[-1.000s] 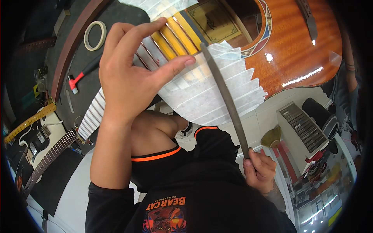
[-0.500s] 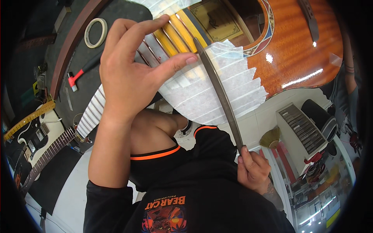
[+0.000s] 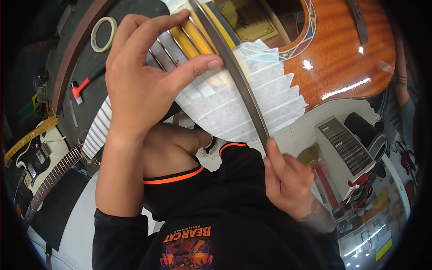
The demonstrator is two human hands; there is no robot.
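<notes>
Left hand (image 3: 139,72), thumb and forefinger spread, spans guitar fretboard (image 3: 184,42), presumably bracing it; right hand (image 3: 290,182) grasps file (image 3: 243,92) end, likely for guidance; masking tape (image 3: 265,101) probably shields soundboard (image 3: 337,67).

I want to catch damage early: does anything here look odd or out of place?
Two things. Stray red specks mark the taped fingerboard near the left hand; I cannot tell what they are. On the guitar, a lone pale patch, perhaps tape, sits apart from the ragged white tape. I see no crack or spill.
</notes>
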